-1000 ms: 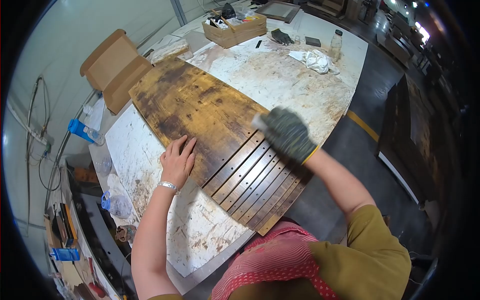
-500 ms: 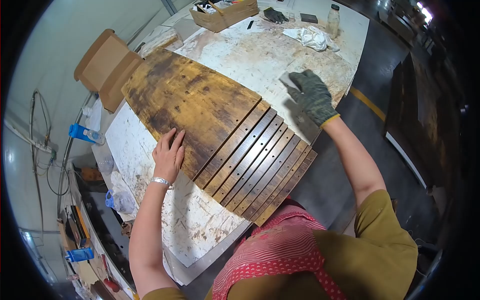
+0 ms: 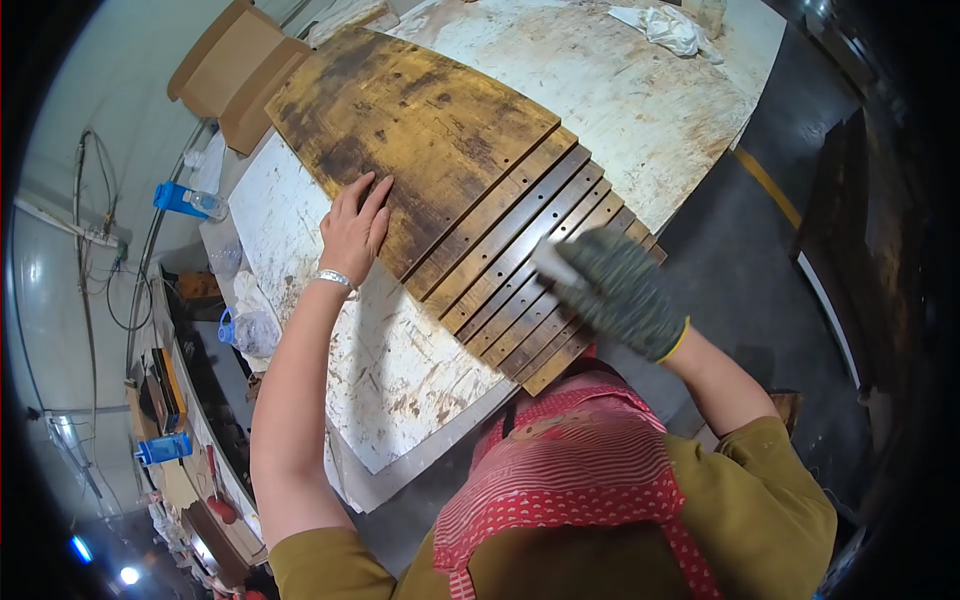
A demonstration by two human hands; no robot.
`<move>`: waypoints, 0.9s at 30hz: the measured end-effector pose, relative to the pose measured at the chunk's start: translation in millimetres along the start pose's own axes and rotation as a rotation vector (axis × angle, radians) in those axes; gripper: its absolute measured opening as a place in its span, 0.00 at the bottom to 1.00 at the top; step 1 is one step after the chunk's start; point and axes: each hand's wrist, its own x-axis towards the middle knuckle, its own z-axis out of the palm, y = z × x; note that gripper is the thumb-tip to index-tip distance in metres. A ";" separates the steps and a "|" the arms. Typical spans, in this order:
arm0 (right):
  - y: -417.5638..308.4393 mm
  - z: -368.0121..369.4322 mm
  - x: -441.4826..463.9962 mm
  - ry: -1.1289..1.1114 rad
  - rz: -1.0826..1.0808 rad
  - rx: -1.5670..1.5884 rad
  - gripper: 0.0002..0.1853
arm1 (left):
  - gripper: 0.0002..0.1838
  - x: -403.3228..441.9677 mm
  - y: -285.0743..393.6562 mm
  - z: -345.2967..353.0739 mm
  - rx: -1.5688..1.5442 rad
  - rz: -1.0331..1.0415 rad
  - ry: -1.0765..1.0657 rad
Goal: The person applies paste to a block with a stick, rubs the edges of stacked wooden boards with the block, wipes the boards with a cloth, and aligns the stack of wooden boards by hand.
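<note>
A stack of stained brown wooden boards [image 3: 410, 130] lies overlapped like steps, with drilled holes along the narrow edges nearest me. My bare left hand [image 3: 355, 225], a silver bracelet at its wrist, rests fingers outstretched on the left edge of the top board. In a dark green knitted glove, my right hand [image 3: 622, 290] is over the stepped near ends of the stack. Its fingers are closed round a small light-grey flat pad [image 3: 558, 265], smeared by motion. I cannot tell whether the pad touches the wood.
Under the boards is a stained white worktable [image 3: 395, 400]. An open cardboard box [image 3: 228, 70] stands at its far left, and a crumpled white cloth [image 3: 678, 30] lies at the far right. Blue-topped bottles [image 3: 188, 200] are on the left side. Dark panels [image 3: 850, 250] stand to the right.
My right hand has swung from over the table's right side inward and toward me, over the board ends, with the pad. My left hand stays on the board. The view has tilted downward.
</note>
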 end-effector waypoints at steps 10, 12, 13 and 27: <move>-54.2 4.6 -11.8 -0.480 -0.060 0.166 0.19 | 0.22 -1.0 2.0 1.7 0.007 -0.015 0.022; -49.8 2.5 -12.5 -0.471 -0.041 0.136 0.19 | 0.22 -2.0 1.2 2.9 -0.010 -0.008 0.026; -48.0 3.3 -12.5 -0.458 -0.026 0.120 0.19 | 0.22 -1.8 0.2 4.4 0.001 -0.009 0.032; 91.5 -25.9 4.7 -0.229 0.171 -0.486 0.16 | 0.22 -2.1 4.2 0.2 0.000 -0.030 0.017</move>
